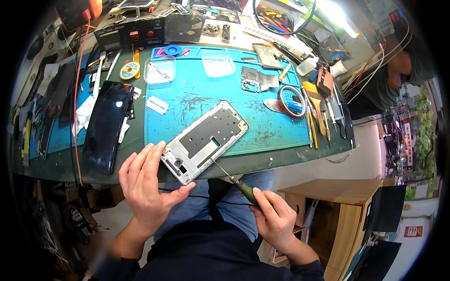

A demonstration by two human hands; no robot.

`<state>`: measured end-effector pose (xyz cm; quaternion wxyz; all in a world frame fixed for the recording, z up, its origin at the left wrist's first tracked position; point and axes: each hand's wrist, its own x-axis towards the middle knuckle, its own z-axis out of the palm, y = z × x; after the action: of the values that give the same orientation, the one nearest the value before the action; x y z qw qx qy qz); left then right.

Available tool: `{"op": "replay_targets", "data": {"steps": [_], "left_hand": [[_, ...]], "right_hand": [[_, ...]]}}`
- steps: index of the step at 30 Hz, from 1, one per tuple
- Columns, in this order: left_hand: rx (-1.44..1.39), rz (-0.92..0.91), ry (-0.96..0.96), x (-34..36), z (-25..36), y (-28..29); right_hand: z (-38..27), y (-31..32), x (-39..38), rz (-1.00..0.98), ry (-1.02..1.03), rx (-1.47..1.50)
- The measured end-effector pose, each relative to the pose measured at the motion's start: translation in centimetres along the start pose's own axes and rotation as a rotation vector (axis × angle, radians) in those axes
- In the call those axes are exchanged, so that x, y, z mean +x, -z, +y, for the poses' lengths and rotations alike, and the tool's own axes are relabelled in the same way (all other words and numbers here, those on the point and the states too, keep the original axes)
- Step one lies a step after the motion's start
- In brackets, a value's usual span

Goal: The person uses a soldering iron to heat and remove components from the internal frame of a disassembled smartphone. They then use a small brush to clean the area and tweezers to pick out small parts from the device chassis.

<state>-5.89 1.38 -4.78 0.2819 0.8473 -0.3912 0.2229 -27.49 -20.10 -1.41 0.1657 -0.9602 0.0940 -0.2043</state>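
Observation:
A stripped phone frame point(199, 136), silver-edged with a dark grey inner plate, lies tilted near the front edge of the blue mat. My left hand point(150, 187) grips its near left end, thumb at the bottom corner and fingers along the left side. Closed around the green handle of a thin-shafted screwdriver point(244, 189) is my right hand point(276, 218). The shaft points up and left, its tip at the frame's lower long edge; whether it touches cannot be made out. A dark glossy phone point(108, 122) lies left of my left hand.
On the blue mat point(187, 112) stand two clear plastic boxes, one this box point(218, 64), and a round tin point(291, 101). Brushes point(318, 110) and tweezers lie right. A red cable point(76, 103) hangs at left. Another person's arm point(398, 65) shows far right, beyond a wooden cabinet point(328, 189).

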Motion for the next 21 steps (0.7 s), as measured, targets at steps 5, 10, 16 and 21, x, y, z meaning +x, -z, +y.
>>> {"op": "replay_targets", "data": {"steps": [5, 10, 16, 21], "left_hand": [[0.023, 0.009, 0.0, 0.16, 0.19, -0.02], [0.022, 0.013, -0.001, 0.2, 0.17, -0.02], [0.022, 0.008, 0.001, 0.3, 0.21, 0.04], [0.011, 0.006, -0.005, 0.21, 0.12, 0.11]], "right_hand": [[-0.02, -0.17, -0.12, 0.005, 0.004, 0.003], [-0.09, -0.26, -0.2, 0.007, 0.012, 0.002], [-0.57, -0.26, -0.21, -0.016, 0.022, -0.003], [-0.22, -0.09, -0.04, 0.005, 0.011, -0.029]]}}
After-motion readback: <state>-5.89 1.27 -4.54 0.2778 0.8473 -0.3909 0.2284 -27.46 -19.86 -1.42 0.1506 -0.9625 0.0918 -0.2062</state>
